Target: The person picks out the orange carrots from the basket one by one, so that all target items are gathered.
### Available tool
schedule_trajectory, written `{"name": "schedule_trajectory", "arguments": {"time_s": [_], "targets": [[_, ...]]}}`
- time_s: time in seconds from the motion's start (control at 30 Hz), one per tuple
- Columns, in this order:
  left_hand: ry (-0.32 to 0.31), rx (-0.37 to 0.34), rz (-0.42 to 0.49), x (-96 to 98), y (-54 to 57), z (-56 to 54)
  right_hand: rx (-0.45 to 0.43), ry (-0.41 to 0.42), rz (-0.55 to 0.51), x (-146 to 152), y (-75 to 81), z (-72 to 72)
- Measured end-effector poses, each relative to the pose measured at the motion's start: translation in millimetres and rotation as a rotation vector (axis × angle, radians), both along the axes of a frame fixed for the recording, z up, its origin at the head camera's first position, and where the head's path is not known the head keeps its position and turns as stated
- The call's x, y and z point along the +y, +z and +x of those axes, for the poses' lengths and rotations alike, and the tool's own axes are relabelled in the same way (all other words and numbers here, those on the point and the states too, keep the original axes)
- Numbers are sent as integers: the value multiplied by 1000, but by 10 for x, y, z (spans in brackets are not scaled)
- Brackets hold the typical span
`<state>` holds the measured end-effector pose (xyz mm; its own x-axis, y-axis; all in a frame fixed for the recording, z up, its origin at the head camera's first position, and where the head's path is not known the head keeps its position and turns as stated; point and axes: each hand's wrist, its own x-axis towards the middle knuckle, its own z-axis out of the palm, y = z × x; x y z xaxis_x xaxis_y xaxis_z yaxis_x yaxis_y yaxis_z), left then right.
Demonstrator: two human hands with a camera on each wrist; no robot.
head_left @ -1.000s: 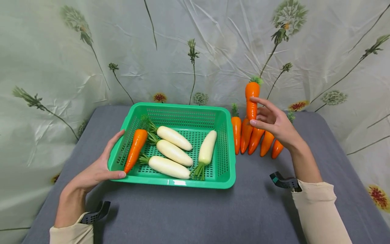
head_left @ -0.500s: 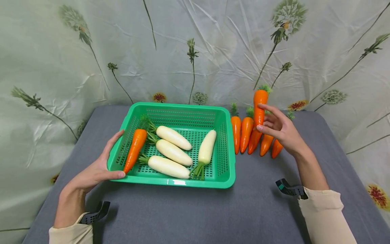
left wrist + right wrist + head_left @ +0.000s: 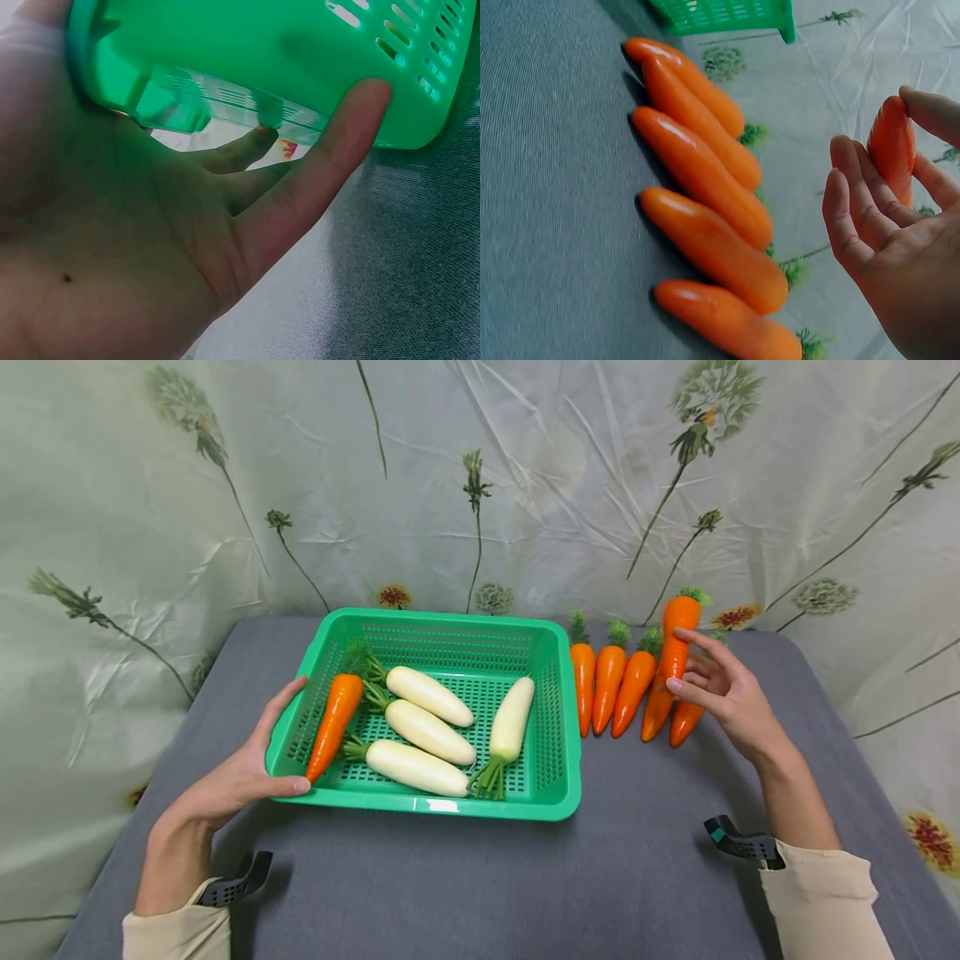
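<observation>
My right hand (image 3: 729, 693) pinches an orange carrot (image 3: 679, 628) with a green top between thumb and fingers, held tilted above the right end of a carrot row. In the right wrist view, this carrot (image 3: 894, 146) points its tip at the thumb. My left hand (image 3: 228, 777) grips the left end of a green plastic basket (image 3: 480, 810), thumb at the front left corner of the rim. The left wrist view has its fingers against the outer basket wall (image 3: 225, 45). Inside the basket lie one carrot (image 3: 334, 720) and several white radishes (image 3: 427, 731) with green stems.
Several loose carrots (image 3: 609, 685) lie side by side on the grey cloth (image 3: 465, 893), right of the basket. A patterned curtain (image 3: 420, 485) hangs behind the table. Each wrist wears a dark strap (image 3: 742, 843).
The right hand has moved right and slightly toward me with its carrot, passing over the row. The left hand and basket have stayed in place.
</observation>
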<state>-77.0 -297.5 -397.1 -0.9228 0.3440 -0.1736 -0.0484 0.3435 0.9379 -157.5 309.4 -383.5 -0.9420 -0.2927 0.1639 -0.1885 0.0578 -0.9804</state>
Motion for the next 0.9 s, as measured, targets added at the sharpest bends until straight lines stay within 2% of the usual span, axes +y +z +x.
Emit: {"name": "schedule_trajectory", "arguments": {"time_s": [0.17, 0.4, 0.73, 0.9], "targets": [[1, -2, 5, 1, 2, 2, -2, -7, -29, 101, -48, 42], [1, 3, 2, 5, 2, 4, -13, -60, 19, 214, -157, 93], [7, 4, -6, 6, -7, 8, -13, -83, -9, 355, -305, 165], [14, 1, -13, 7, 1, 4, -13, -87, 24, 410, -363, 205]]}}
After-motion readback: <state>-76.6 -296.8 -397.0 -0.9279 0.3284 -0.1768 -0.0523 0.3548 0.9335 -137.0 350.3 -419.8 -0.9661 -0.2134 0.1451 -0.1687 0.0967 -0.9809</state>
